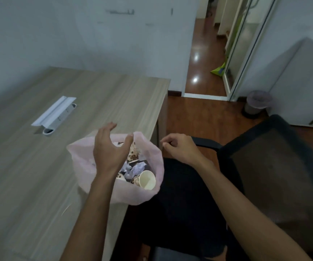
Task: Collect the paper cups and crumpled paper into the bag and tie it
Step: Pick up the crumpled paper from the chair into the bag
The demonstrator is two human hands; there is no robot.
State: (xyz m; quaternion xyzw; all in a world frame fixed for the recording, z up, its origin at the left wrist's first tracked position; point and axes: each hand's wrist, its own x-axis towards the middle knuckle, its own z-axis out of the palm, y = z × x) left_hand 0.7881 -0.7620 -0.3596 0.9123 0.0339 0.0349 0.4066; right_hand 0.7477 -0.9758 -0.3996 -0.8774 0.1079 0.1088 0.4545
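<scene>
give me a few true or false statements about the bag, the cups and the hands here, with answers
1. The pink bag is already tied shut. False: its mouth is wide open.
2. Paper cups and crumpled paper lie inside the bag. True.
3. The left hand holds a cup. False: it is over the bag with its fingers spread and holds nothing.
4. The right hand is to the right of the bag, with its fingers curled. True; whether it pinches the bag's edge cannot be told.
5. The bag sits at the desk edge next to a black chair. True.
6. A loose cup stands on the desk beside the cable cover. False: no cup shows there.
</scene>
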